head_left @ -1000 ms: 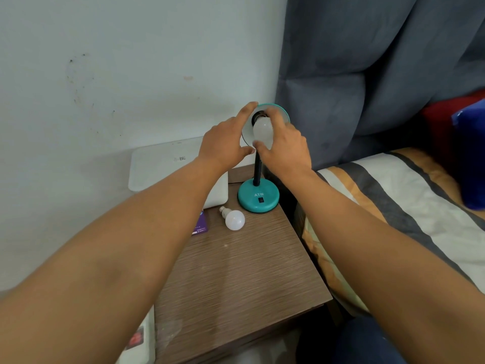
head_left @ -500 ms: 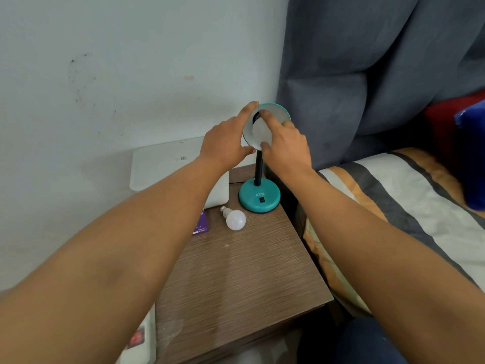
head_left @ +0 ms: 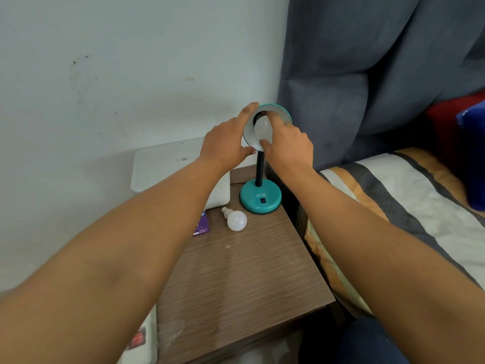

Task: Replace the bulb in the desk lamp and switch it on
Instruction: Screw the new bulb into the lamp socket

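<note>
A teal desk lamp stands at the far right corner of the wooden bedside table, with a round base (head_left: 260, 197) bearing a black switch and a black flexible neck. Its shade (head_left: 284, 113) tilts toward me. A white bulb (head_left: 262, 126) sits in the shade's socket. My right hand (head_left: 287, 145) pinches that bulb between thumb and forefinger. My left hand (head_left: 226, 143) grips the shade's left rim, fingers over the top and thumb underneath. A second white bulb (head_left: 236, 219) lies loose on the table, left of the base.
A white flat box (head_left: 168, 164) leans against the wall behind the table. A purple card (head_left: 201, 227) lies beside the loose bulb. The striped bed (head_left: 393, 206) and a grey headboard (head_left: 367, 74) border the table on the right. A white box (head_left: 141, 340) sits lower left.
My right hand's fingers have shifted round the bulb in the socket, the forefinger now at its top right and the thumb at its tip. My left hand stays on the shade.
</note>
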